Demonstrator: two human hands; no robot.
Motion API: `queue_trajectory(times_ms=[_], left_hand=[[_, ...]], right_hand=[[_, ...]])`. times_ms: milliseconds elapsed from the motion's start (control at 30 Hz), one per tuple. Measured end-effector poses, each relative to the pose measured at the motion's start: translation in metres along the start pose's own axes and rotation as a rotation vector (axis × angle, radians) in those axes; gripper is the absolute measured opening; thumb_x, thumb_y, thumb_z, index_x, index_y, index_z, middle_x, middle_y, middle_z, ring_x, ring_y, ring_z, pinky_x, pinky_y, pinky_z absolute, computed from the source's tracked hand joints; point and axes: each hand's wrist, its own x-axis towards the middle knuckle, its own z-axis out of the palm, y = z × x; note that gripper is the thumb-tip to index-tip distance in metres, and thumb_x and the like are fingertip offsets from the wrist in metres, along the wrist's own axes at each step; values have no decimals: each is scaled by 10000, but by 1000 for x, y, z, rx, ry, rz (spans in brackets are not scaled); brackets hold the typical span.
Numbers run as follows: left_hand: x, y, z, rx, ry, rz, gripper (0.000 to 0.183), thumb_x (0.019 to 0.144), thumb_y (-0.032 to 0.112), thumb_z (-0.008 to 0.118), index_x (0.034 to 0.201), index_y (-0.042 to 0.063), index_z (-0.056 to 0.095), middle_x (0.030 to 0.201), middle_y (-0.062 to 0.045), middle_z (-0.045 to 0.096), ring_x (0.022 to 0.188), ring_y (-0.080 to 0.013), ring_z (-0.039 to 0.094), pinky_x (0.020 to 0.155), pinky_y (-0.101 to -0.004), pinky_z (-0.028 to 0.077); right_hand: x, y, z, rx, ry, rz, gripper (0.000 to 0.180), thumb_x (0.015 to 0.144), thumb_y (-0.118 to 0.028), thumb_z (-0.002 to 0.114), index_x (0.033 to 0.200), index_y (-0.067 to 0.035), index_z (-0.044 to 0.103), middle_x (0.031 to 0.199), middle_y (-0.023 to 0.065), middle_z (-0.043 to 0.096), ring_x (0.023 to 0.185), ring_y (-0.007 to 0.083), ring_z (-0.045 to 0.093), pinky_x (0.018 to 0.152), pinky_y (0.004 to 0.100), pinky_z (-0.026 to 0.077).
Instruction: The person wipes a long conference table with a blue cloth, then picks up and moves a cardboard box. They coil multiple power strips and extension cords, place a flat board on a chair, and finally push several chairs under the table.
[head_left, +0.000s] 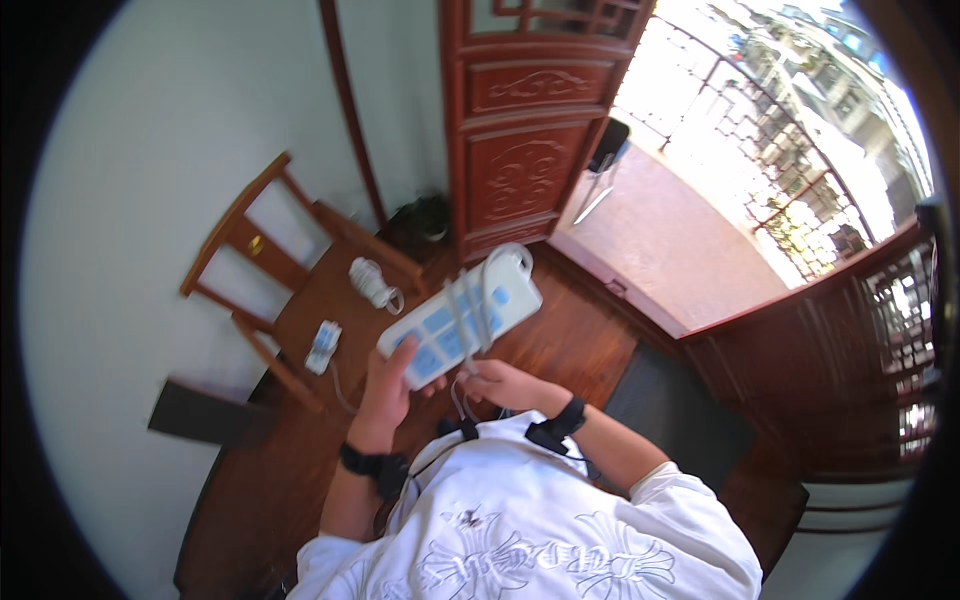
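Note:
A white power strip (435, 330) with blue stickers over its face is held up at a slant. My left hand (390, 382) grips its lower left end, the thumb lying on the face. A grey-white cable (456, 315) is wrapped across the strip and loops round its upper right end. My right hand (495, 382) pinches the cable just below the strip's lower edge. Beyond the strip, on the seat of a wooden chair (315, 300), lie a bundled white cable (371, 281) and a small white power strip (324, 347) with a blue sticker, its cord trailing towards me.
A carved red wooden door (525, 142) stands open at the upper centre, with a balcony (675, 225) and metal railing beyond. A potted plant (427, 214) is behind the chair. A dark flat panel (202, 412) is at left, a grey mat (667, 412) at right.

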Motion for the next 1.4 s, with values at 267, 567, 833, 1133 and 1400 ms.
queue_trajectory(times_ms=[267, 567, 833, 1133, 1400], left_hand=[[-18, 21, -3, 353, -313, -301, 386, 883, 257, 753, 1095, -51, 656, 844, -105, 713, 610, -162, 662, 521, -257, 519], [7, -3, -1, 654, -143, -383, 387, 884, 277, 751, 1070, -54, 672, 828, -95, 708, 625, -142, 673, 453, -254, 515], [20, -28, -3, 353, 169, -127, 387, 906, 287, 715, 1100, -41, 647, 830, -107, 712, 566, -156, 673, 431, -239, 510], [-7, 2, -4, 89, -21, 48, 511, 957, 415, 621, 1215, -24, 590, 916, -99, 721, 675, -168, 699, 491, -232, 494], [-33, 29, -15, 98, -338, -188, 431, 912, 293, 710, 1183, -34, 641, 959, -107, 721, 713, -155, 690, 562, -281, 550]], right_hand=[[-7, -1, -73, -448, -97, 285, 277, 853, -222, 697, 929, 44, 695, 772, 128, 682, 752, 171, 626, 659, 351, 492], [-13, -52, -78, -370, 115, 10, 341, 870, -281, 706, 947, 50, 678, 843, 146, 689, 781, 228, 649, 698, 348, 517], [-8, -32, -3, 103, 278, -13, 281, 1086, -239, 393, 988, -17, 535, 673, 14, 480, 554, 118, 442, 530, 276, 393], [-3, -12, -11, -262, -62, -25, 346, 1070, -300, 474, 1132, 6, 624, 895, 61, 623, 843, 119, 536, 765, 298, 475], [8, -69, -69, -469, -74, 257, 275, 871, -246, 726, 992, 1, 727, 849, 87, 692, 769, 153, 619, 706, 291, 505]])
